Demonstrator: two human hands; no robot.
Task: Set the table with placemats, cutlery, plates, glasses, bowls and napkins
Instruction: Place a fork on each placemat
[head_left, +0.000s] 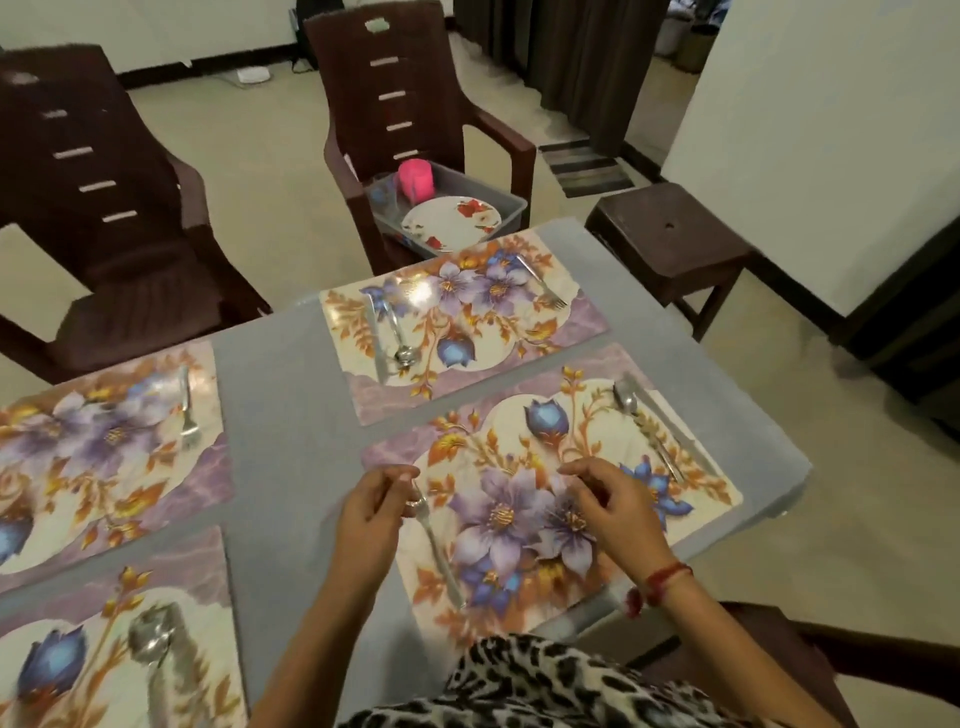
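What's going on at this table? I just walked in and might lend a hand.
A person is setting the table. Their left hand is at the head of a fork on the nearest floral placemat; whether it pinches it is unclear. The right hand hovers over that mat, holding nothing. Plates are not out yet: a floral plate sits in a grey tub on a chair.

Table (280, 395) carries four mats. On near-right mat (498, 431): fork (441, 556) at left, spoon (626, 397) and knife (675, 426) at right. Far-right mat (467, 332) lies behind it. Chair (410, 78) behind table holds bin (511, 200) containing plate (449, 223) and cup (415, 179). Stool (670, 228) stands right of chair.
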